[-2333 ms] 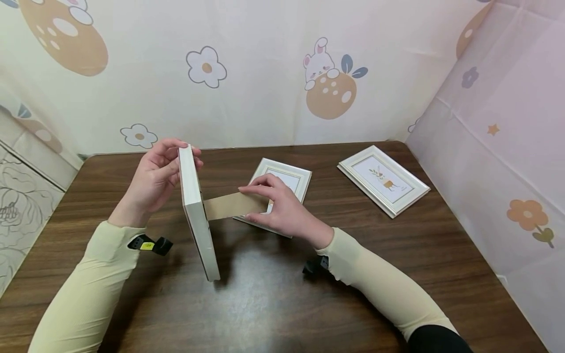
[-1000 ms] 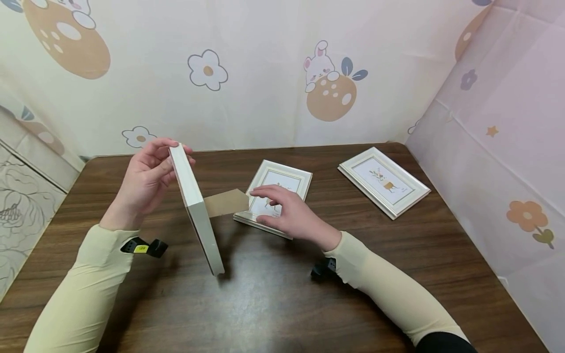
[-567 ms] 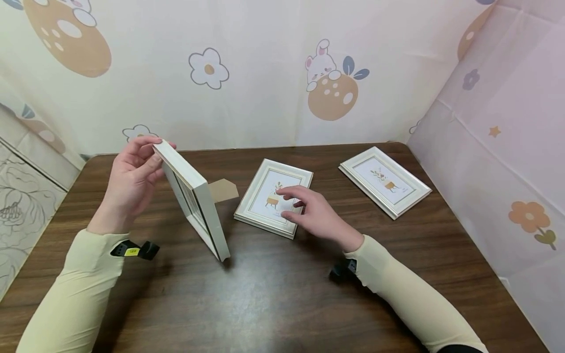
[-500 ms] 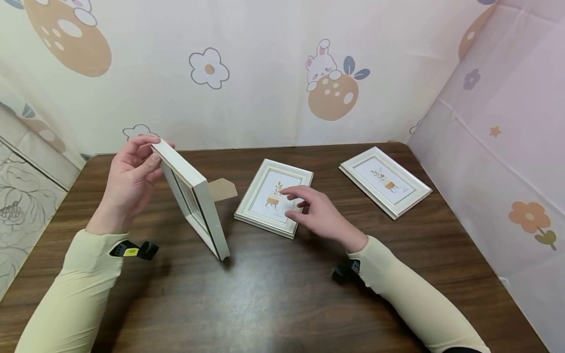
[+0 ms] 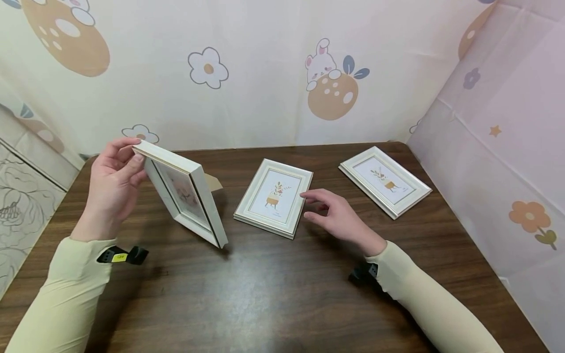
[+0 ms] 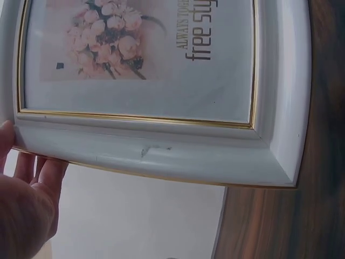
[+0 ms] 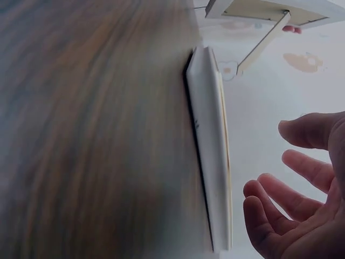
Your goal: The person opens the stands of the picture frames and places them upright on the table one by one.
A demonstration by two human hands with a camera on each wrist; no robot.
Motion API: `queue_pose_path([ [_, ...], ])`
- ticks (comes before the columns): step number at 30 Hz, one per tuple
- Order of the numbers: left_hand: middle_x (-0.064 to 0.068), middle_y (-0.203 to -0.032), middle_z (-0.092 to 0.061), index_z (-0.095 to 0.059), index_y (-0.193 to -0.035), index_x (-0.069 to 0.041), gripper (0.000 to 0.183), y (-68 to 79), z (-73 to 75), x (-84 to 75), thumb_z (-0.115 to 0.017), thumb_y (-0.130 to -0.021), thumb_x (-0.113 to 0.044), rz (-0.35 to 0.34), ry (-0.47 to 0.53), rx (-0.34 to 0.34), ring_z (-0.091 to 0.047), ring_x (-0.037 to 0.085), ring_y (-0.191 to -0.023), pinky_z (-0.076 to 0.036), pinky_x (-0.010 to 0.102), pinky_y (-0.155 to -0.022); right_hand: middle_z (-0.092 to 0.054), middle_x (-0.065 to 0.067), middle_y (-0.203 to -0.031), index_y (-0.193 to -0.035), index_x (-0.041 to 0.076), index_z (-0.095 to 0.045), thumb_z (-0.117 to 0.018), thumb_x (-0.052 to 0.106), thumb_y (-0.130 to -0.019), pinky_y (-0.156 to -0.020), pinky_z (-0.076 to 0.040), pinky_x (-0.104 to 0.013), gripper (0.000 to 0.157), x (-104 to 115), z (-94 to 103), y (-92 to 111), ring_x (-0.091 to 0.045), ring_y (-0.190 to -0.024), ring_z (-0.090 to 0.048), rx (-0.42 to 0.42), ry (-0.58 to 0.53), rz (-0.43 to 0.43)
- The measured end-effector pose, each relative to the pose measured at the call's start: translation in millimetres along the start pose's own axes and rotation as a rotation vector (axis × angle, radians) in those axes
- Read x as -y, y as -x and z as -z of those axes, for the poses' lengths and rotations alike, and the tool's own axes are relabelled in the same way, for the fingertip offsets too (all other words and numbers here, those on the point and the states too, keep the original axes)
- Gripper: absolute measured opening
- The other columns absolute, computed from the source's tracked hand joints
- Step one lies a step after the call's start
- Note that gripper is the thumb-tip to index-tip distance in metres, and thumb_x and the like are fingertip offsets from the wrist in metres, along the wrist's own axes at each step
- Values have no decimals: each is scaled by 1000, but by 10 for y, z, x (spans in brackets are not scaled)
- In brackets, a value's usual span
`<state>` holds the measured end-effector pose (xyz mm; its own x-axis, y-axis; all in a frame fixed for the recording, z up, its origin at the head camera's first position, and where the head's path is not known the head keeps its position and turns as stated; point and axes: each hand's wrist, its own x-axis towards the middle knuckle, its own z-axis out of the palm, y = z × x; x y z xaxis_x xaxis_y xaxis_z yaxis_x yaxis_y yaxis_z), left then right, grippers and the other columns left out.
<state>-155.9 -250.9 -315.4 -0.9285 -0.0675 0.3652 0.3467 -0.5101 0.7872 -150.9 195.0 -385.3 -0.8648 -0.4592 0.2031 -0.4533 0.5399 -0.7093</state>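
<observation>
Picture frame (image 5: 183, 196) slanted just right of the left hand (image 5: 112, 181), which pinched its upper corner; its printed lettering (image 6: 199, 43), cut off at the view's edge, read "ALWAYS TOGE" and "free sty"; the right hand (image 5: 340, 218) hung loosely spread, just right of a flat-lying frame (image 5: 273, 198).

The gold-lined frame (image 6: 161, 137) is white, the table (image 5: 247, 294) brown.

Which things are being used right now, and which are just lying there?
Probably in use:
tilted frame, held by the left hand
its brown stand

Probably just lying about:
middle frame, face up on the table
right frame, also face up
</observation>
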Motion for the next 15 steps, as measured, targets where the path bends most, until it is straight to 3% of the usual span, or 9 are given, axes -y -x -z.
queue_pose_path([
  [15, 15, -110, -64, -59, -120, 6, 29, 22, 123, -96, -63, -91, 9, -17, -66, -103, -64, 17, -90, -56, 21, -63, -62, -7, -129, -127, 6, -64, -71, 11, -93, -88, -52, -48, 35, -237, 196, 86, -29, -104, -65, -40, 64, -66],
])
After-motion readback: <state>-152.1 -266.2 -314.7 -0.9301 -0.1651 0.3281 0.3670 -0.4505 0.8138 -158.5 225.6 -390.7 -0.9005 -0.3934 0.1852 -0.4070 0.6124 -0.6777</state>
